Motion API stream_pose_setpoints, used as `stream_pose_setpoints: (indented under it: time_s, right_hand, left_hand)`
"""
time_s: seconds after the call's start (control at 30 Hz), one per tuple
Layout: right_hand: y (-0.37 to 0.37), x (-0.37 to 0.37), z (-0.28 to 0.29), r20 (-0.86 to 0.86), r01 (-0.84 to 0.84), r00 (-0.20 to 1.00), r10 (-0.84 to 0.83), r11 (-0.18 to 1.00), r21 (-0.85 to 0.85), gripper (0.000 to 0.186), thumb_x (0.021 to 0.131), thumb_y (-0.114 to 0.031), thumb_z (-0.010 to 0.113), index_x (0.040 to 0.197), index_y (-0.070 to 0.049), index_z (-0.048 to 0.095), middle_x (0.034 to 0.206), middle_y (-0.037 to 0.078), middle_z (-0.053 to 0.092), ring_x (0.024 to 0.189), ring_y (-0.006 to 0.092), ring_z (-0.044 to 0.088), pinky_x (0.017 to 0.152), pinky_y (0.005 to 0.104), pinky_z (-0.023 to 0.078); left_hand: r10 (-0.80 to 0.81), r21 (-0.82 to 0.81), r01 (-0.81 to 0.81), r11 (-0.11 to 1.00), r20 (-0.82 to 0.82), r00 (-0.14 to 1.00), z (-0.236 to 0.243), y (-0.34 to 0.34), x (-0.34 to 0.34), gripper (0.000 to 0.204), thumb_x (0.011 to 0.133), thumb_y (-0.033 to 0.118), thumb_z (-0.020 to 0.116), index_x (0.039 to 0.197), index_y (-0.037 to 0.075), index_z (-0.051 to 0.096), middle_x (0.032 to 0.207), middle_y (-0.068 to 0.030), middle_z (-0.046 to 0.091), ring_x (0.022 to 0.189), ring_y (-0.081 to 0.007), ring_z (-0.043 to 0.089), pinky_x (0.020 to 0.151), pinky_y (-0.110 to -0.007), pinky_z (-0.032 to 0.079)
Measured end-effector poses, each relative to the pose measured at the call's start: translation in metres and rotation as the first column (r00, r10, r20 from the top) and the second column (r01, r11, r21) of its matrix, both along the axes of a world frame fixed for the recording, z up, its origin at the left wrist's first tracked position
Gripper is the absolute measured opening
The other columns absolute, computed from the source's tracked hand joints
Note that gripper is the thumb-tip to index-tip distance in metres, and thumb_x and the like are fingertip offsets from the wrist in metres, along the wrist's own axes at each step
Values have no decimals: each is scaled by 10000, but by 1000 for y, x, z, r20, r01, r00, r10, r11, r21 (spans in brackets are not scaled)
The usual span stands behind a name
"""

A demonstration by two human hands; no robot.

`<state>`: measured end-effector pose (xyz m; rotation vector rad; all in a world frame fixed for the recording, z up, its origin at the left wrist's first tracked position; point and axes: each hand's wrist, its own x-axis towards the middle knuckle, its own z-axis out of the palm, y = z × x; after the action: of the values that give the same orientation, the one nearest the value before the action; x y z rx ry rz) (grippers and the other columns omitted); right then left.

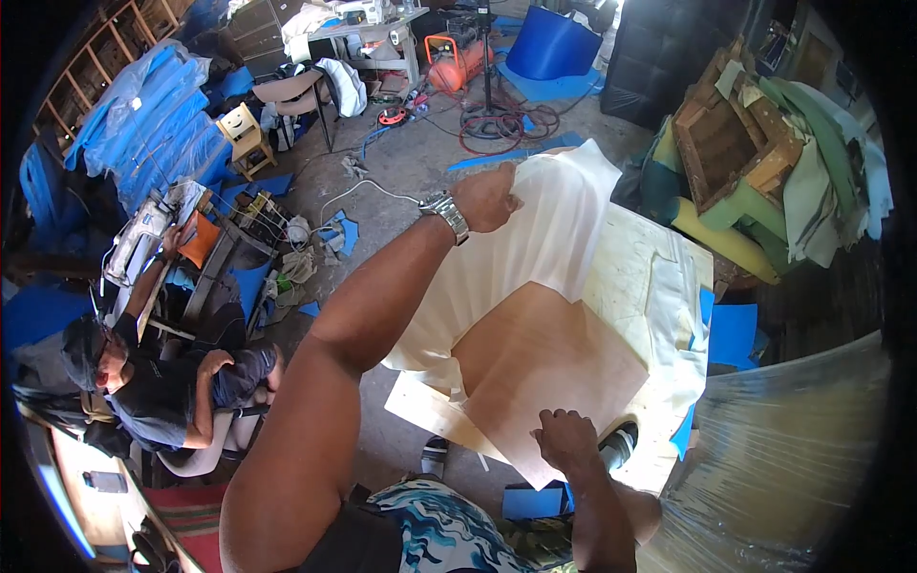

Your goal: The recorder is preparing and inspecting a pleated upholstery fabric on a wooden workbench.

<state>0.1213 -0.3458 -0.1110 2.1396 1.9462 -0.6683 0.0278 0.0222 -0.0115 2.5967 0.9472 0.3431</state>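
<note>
My left hand [487, 198], with a metal watch at its wrist, is closed on the far left edge of a thin white cloth [564, 215]. The cloth hangs in pleat-like folds and lies partly over a tan-brown sheet [544, 372], whose material I cannot make out. Below both is a pale wooden board [683, 250] serving as a worktop. Near the sheet's front right edge is my right hand [568, 441], its fingers curled; what they hold, if anything, is hidden.
At the left a seated person [172, 382] reaches toward a sewing machine [138, 244]. Plastic-wrapped blue foam [162, 124] is piled behind. A red air compressor [457, 65] and coiled hoses [511, 119] sit beyond the board. Furniture frames [726, 143] stand right; plastic-wrapped material [793, 449] is near right.
</note>
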Motion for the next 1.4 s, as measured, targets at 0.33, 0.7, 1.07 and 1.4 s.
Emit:
stream_pose_setpoints:
  time_s: [0.33, 0.7, 1.07, 1.4]
  right_hand:
    - [1, 0, 1, 4, 8, 1000, -8, 1000, -30, 326, 894, -379, 646, 1008, -74, 646, 953, 139, 685, 922, 314, 668, 767, 480, 525]
    - [0, 1, 1, -10, 17, 1000, -17, 1000, -2, 313, 882, -369, 658, 988, -75, 645, 931, 135, 682, 912, 313, 667, 766, 480, 524]
    - [0, 1, 0, -8, 1, 1000, 0, 1000, 13, 325, 880, -374, 658, 985, -66, 645, 923, 143, 681, 894, 319, 670, 746, 482, 529]
    - [0, 1, -1, 1, -13, 1000, 13, 1000, -2, 338, 890, -384, 645, 1007, -67, 641, 948, 145, 683, 916, 319, 669, 753, 479, 532]
  left_hand:
    - [12, -17, -13, 1000, -8, 1000, 0, 0, 0, 439, 905, 310, 630, 1165, 4, 455, 1041, -263, 639, 991, -443, 617, 803, -528, 485]
    - [2, -10, -2, 1000, 16, 1000, -3, 2, 1, 439, 901, 310, 635, 1160, 4, 457, 1032, -269, 634, 980, -448, 613, 792, -525, 483]
    - [-1, -2, 1, 1000, 13, 1000, -3, 1, 0, 415, 903, 297, 631, 1131, -7, 464, 1040, -271, 628, 998, -445, 605, 815, -517, 473]
    - [-4, -10, 4, 1000, 24, 1000, -3, 1, 0, 428, 904, 306, 638, 1132, -10, 461, 1013, -271, 631, 975, -446, 616, 796, -520, 480]
